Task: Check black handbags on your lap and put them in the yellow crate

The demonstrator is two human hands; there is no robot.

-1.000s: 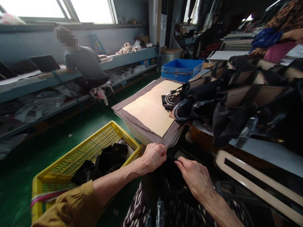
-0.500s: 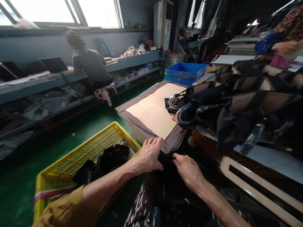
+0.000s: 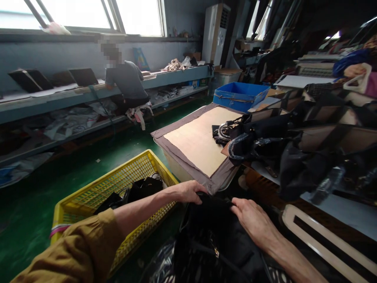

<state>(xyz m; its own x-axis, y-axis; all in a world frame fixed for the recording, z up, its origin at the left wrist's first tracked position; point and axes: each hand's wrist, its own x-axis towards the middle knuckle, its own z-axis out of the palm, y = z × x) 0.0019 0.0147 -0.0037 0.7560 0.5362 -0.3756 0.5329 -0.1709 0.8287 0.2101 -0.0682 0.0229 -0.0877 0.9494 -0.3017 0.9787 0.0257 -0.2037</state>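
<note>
A black bag (image 3: 212, 239) lies in my lap at the bottom of the view, partly wrapped in clear plastic. My left hand (image 3: 188, 191) grips its top left edge with the fingers curled over the rim. My right hand (image 3: 251, 218) holds the top right edge, fingers bent over the far side. Both hands sit just in front of the near corner of a padded board (image 3: 194, 143) with a tan centre and brown border.
A yellow plastic crate (image 3: 97, 194) with black bags stands on the green floor at my left. Stacked black bags (image 3: 282, 137) cover the table at right; a blue bin (image 3: 238, 94) sits behind. Another person (image 3: 126, 84) works at the long wall bench (image 3: 59, 98).
The bag has come up higher over my lap. My hands have spread apart along its top edge, and the view has shifted so the scene sits further right.
</note>
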